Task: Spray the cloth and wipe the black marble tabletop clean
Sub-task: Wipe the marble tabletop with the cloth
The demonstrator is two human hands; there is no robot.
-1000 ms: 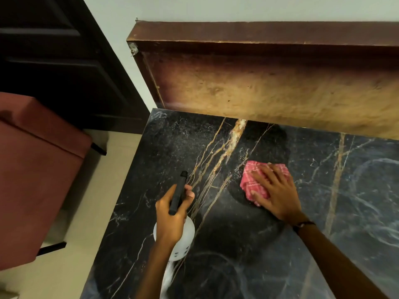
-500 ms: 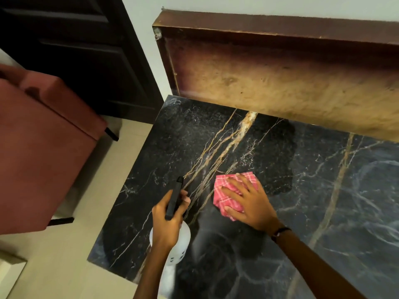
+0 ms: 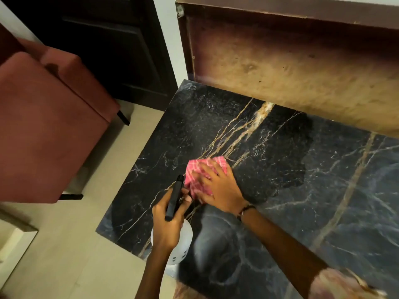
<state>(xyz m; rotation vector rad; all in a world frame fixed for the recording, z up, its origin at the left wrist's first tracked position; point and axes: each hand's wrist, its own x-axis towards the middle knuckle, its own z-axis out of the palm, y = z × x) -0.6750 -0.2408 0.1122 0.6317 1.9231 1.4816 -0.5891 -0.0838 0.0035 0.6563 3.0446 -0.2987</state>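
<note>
The black marble tabletop (image 3: 280, 180) with gold and white veins fills the right and lower part of the head view. A folded pink checked cloth (image 3: 199, 172) lies on it near the left edge, pressed flat under my right hand (image 3: 218, 186). My left hand (image 3: 170, 225) grips a white spray bottle (image 3: 180, 247) with a black nozzle and trigger head (image 3: 174, 197), held upright just in front of the cloth, almost touching it. The bottle's lower body is partly hidden by my hand and wrist.
A worn brown wooden panel (image 3: 291, 67) stands along the table's far edge. A red upholstered chair (image 3: 47, 130) sits on the beige floor (image 3: 71, 244) to the left, before a dark door (image 3: 108, 46). A blurred pinkish object (image 3: 341, 285) is at the bottom right.
My right hand has slid the cloth leftward across the marble, until it nearly meets the spray bottle. The view has shifted, showing more of the table's left edge and floor.
</note>
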